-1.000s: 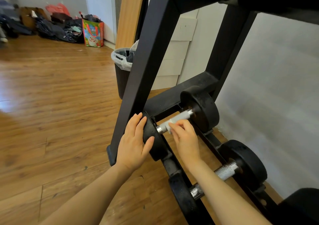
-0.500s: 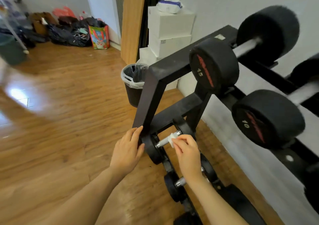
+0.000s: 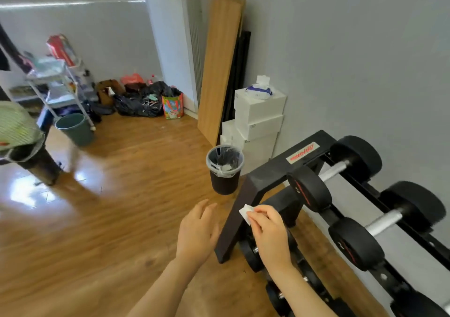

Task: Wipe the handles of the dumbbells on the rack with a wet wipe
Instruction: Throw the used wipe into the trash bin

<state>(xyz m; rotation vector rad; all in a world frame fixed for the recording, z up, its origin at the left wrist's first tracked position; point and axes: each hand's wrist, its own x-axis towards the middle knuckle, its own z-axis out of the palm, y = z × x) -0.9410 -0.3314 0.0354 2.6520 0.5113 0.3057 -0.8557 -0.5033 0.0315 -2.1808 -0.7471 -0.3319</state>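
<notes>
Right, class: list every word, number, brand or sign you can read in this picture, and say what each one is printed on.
None can be read for certain.
Red lettering on the white sticker atop the rack: blurred.
Red markings on the dumbbell ends: too smeared to read.
Small marks on the white boxes: too small.
Print on the wipes pack and the colourful bag: illegible.

White wet wipe (image 3: 244,213) against a black rack (image 3: 272,170) that carries a white label with red lettering (image 3: 302,156), and black dumbbells (image 3: 333,170) with silver handles and red markings on their ends. Warm orange-brown wooden floor (image 3: 121,219), pale grey wall (image 3: 341,49), white boxes (image 3: 259,109). A black bin (image 3: 224,170) with a clear liner, a teal bucket (image 3: 75,129), and a red-and-green patterned bag (image 3: 172,106).
</notes>
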